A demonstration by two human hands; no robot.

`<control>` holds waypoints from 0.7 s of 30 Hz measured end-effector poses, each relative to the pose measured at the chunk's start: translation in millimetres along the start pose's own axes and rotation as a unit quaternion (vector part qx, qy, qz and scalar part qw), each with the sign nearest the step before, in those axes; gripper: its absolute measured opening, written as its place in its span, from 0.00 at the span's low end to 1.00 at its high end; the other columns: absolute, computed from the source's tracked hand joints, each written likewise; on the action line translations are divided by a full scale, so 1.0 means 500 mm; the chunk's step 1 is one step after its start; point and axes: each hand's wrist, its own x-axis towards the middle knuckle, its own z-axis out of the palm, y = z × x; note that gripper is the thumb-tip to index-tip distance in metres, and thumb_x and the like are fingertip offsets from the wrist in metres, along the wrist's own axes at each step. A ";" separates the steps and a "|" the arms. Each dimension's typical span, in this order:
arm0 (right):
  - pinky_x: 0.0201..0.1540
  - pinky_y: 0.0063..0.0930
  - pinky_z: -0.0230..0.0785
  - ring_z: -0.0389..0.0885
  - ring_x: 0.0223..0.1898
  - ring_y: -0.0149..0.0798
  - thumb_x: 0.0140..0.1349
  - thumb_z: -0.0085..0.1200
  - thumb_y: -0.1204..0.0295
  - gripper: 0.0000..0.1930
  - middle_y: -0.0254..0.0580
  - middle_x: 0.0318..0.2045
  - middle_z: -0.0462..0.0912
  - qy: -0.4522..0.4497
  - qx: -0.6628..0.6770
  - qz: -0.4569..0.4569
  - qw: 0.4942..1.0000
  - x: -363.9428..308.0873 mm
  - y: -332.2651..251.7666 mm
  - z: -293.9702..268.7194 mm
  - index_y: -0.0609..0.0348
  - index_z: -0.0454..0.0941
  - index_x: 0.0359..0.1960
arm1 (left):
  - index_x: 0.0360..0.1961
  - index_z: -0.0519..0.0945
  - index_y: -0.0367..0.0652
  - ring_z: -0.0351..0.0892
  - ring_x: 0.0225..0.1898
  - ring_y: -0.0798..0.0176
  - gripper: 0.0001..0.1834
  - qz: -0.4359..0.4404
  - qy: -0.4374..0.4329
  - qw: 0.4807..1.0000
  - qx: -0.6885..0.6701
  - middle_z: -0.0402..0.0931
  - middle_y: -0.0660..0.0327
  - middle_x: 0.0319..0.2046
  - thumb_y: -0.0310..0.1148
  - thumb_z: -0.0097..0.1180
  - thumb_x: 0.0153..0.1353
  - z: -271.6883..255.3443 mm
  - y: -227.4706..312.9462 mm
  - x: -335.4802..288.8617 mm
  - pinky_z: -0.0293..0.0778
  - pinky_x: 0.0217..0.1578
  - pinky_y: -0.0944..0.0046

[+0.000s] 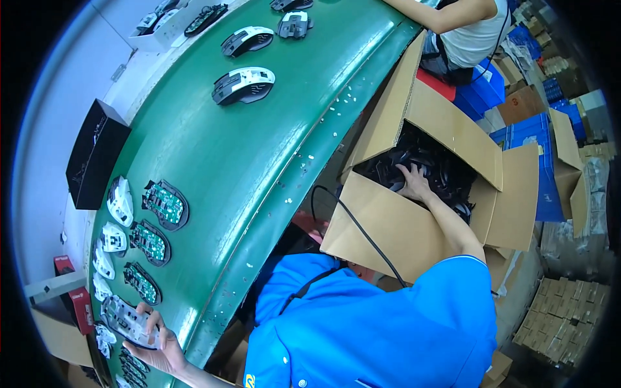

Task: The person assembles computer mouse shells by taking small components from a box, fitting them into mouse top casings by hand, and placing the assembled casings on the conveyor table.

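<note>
My left hand (160, 349) grips a computer mouse shell (123, 318), pale grey and hollow inside, over the near left part of the green bench. Close by on the bench lie several mouse bases with green circuit boards (149, 242) and a column of white mouse top shells (114, 238). My right hand (415, 183) reaches into an open cardboard box (381, 226) at my right. Its fingers are apart over a heap of black plastic parts (446, 169); whether they touch one is hard to make out.
Assembled-looking mice (244, 86) sit farther up the green bench (259, 149). A black box (97, 155) stands at its left edge. A black cable (362, 233) hangs before the carton. Another person (469, 32) sits beyond, near blue crates (482, 90). Stacked cartons (563, 320) stand lower right.
</note>
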 end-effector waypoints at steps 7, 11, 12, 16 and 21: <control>0.48 0.42 0.72 0.76 0.46 0.53 0.37 0.68 0.66 0.32 0.50 0.43 0.76 0.035 0.055 -0.085 0.994 -0.031 -0.008 -0.064 0.46 0.74 0.50 | 0.60 0.57 0.40 0.63 0.37 0.64 0.34 0.000 0.009 1.000 -0.028 0.57 0.55 0.50 0.34 0.59 0.57 -0.021 0.026 -0.003 0.60 0.19 0.71; 0.36 0.35 0.77 0.83 0.36 0.41 0.38 0.69 0.67 0.28 0.48 0.34 0.82 -0.056 0.206 -0.040 0.976 -0.055 -0.032 -0.165 0.55 0.77 0.46 | 0.61 0.57 0.40 0.63 0.37 0.64 0.34 0.010 0.007 1.000 -0.028 0.57 0.55 0.50 0.34 0.59 0.57 -0.040 0.039 -0.014 0.60 0.19 0.71; 0.26 0.29 0.77 0.83 0.29 0.36 0.40 0.68 0.67 0.28 0.46 0.32 0.82 -0.117 0.204 0.035 0.971 -0.064 -0.043 -0.215 0.59 0.76 0.46 | 0.61 0.57 0.40 0.63 0.37 0.64 0.34 0.005 0.009 0.999 -0.033 0.57 0.55 0.50 0.34 0.59 0.57 -0.047 0.041 -0.012 0.60 0.19 0.71; 0.17 0.21 0.71 0.76 0.23 0.28 0.43 0.67 0.66 0.23 0.35 0.25 0.77 -0.147 0.421 0.045 0.894 -0.071 -0.016 -0.288 0.62 0.74 0.41 | 0.61 0.53 0.39 0.62 0.37 0.64 0.37 0.039 -0.013 0.999 -0.015 0.57 0.55 0.50 0.33 0.60 0.55 -0.032 0.064 -0.033 0.59 0.19 0.72; 0.16 0.22 0.70 0.75 0.22 0.28 0.48 0.64 0.64 0.22 0.34 0.25 0.75 -0.076 0.558 0.087 0.822 -0.062 0.012 -0.289 0.59 0.70 0.42 | 0.60 0.51 0.37 0.62 0.36 0.64 0.38 0.049 -0.020 0.998 -0.028 0.57 0.54 0.50 0.32 0.61 0.55 -0.044 0.051 -0.002 0.60 0.19 0.71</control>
